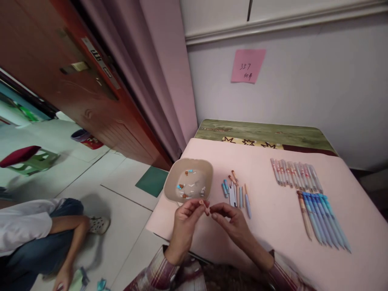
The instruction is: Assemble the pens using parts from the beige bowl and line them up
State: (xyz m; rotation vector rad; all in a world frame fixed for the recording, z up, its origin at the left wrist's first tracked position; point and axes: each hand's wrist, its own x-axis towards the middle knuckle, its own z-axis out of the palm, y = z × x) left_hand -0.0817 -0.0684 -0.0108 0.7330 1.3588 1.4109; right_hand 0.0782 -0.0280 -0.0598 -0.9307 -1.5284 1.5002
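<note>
My left hand [188, 220] is closed, pinching a small orange-brown pen part [204, 207] between thumb and fingers. Close beside it, my right hand [232, 221] has its thumb and index fingertip together at the part's lower end; whatever lies between them is too small to make out. Both hands are above the table's near edge, just right of a beige plastic basin [167, 190] with small brown, blue and white pieces inside. Beyond my right hand lie loose pen parts: white refills [233, 195], short blue pieces [224, 190], brown pieces [234, 176] and pale blue barrels [247, 205].
At the right are a row of clear-wrapped pens [295, 174] and a row of blue pens [325, 220] with one brown pen [304, 218]. The pink table [263, 242] meets a wall bearing a pink note [247, 66]. On the left, a person [42, 230] sits low near a door [100, 101].
</note>
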